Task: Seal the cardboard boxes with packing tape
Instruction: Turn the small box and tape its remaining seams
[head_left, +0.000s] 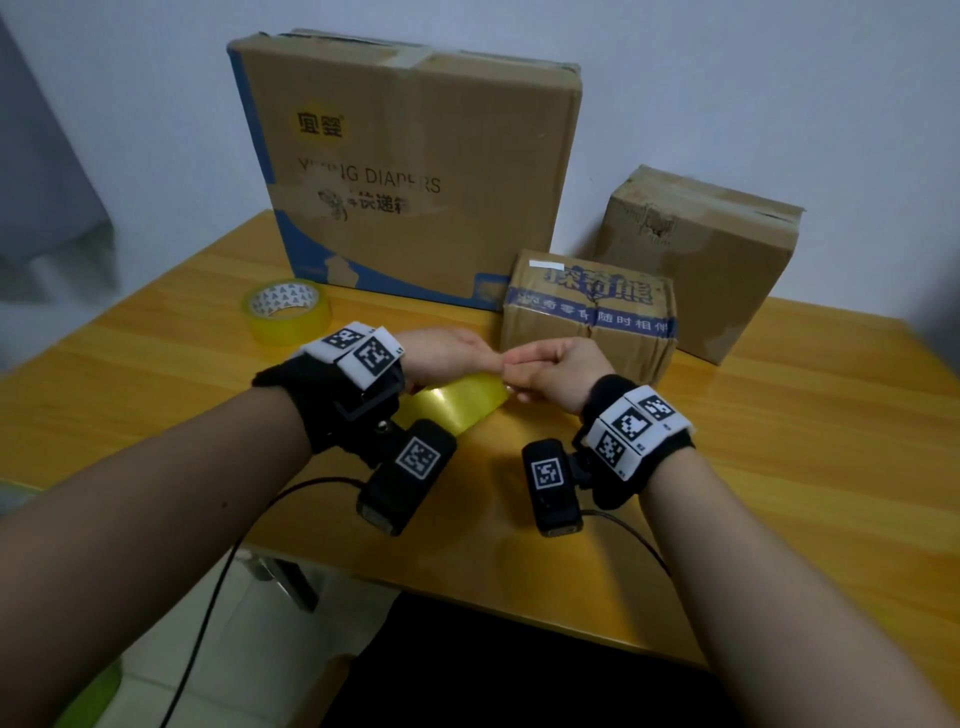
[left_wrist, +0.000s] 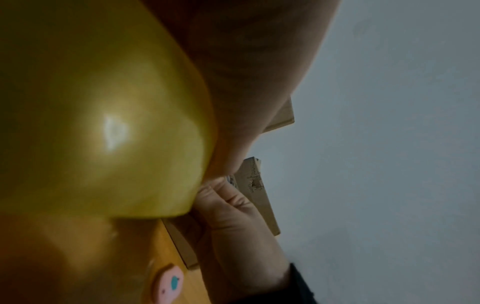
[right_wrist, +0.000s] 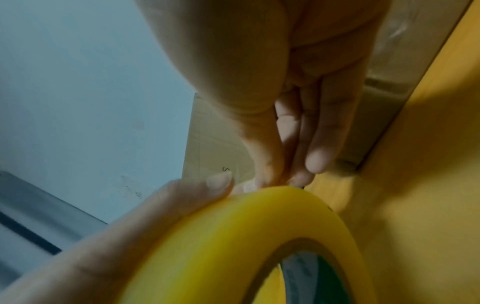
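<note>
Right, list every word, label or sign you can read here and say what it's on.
"宜婴": yellow logo on the big box.
"DIAPERS": same box; the word before it is partly torn off.
"快递": below that, the rest torn.
"随时相伴": blue band on the small box; its larger characters are too blurred to read.
Square black-and-white codes: wrist bands, no words.

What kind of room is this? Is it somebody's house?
Probably a room at home, not a warehouse: a small wooden table against a plain wall, a used diaper box, and a tiled floor below.
</note>
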